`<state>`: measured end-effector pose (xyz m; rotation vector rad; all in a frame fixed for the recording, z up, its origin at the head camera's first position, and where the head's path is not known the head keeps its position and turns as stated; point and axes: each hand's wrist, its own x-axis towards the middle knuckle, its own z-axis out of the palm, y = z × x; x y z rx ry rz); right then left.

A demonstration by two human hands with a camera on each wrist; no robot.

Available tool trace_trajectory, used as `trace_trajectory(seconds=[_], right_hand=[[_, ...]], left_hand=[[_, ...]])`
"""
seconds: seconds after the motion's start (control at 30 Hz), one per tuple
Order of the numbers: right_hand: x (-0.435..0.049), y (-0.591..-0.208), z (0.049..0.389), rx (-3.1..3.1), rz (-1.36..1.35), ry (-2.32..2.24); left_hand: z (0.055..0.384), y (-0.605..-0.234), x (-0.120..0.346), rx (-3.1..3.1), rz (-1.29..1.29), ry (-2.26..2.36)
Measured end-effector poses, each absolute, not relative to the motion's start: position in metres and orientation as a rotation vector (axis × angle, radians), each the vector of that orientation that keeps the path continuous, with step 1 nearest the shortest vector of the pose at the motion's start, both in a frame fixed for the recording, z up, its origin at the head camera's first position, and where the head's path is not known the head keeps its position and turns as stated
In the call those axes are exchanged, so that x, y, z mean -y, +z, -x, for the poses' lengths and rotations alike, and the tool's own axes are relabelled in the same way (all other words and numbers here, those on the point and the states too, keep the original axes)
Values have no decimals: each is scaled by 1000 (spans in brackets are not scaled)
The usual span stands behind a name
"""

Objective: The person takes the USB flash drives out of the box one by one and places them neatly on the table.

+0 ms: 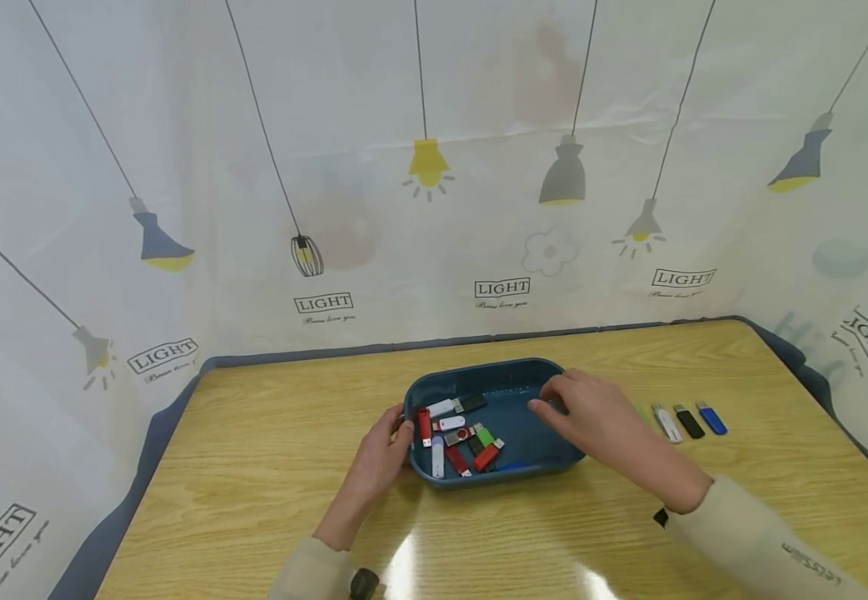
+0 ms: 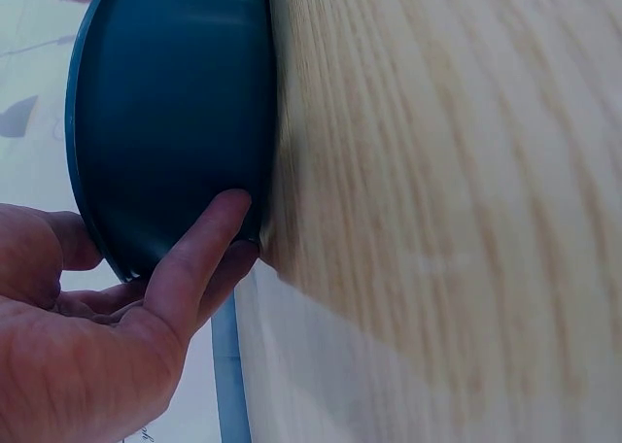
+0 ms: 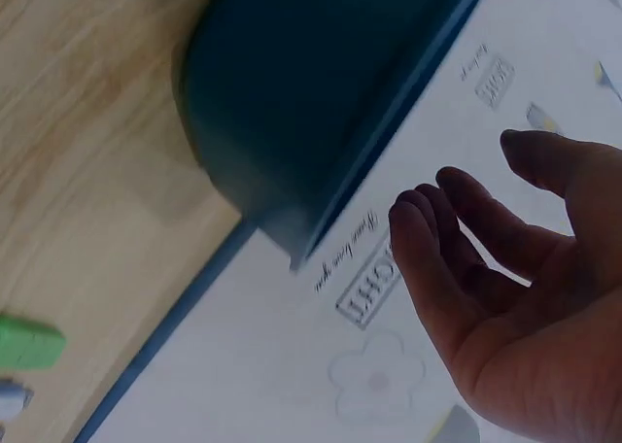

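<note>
A dark blue tray (image 1: 531,417) stands on the table, its left half scattered with several USB sticks: a white stick (image 1: 437,457), a red stick (image 1: 489,454), a black stick (image 1: 471,403), and a blue one at the near wall. My left hand (image 1: 383,454) grips the tray's left end; in the left wrist view the thumb is at the rim and fingers (image 2: 199,263) lie against the outer wall. Over the tray's right end hovers my right hand (image 1: 591,417), fingers loosely bent with nothing between them. In the right wrist view that hand (image 3: 525,297) is above the rim.
Right of the tray a row of USB sticks lies on the wooden table (image 1: 269,467): a silver-white stick (image 1: 667,423), a black stick (image 1: 690,422), a blue stick (image 1: 712,418) and a green stick (image 3: 29,343), mostly hidden by my arm in the head view. A lamp-print curtain (image 1: 404,250) hangs behind.
</note>
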<state>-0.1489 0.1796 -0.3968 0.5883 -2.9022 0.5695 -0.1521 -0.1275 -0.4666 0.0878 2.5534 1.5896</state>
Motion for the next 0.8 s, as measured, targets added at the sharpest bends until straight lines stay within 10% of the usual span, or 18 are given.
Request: trace_trajectory(seconds=[0.8], right_hand=[[-108,-431,171,3302,-614,349]], left_hand=[[153,-467,126,-2574,-82,1563]])
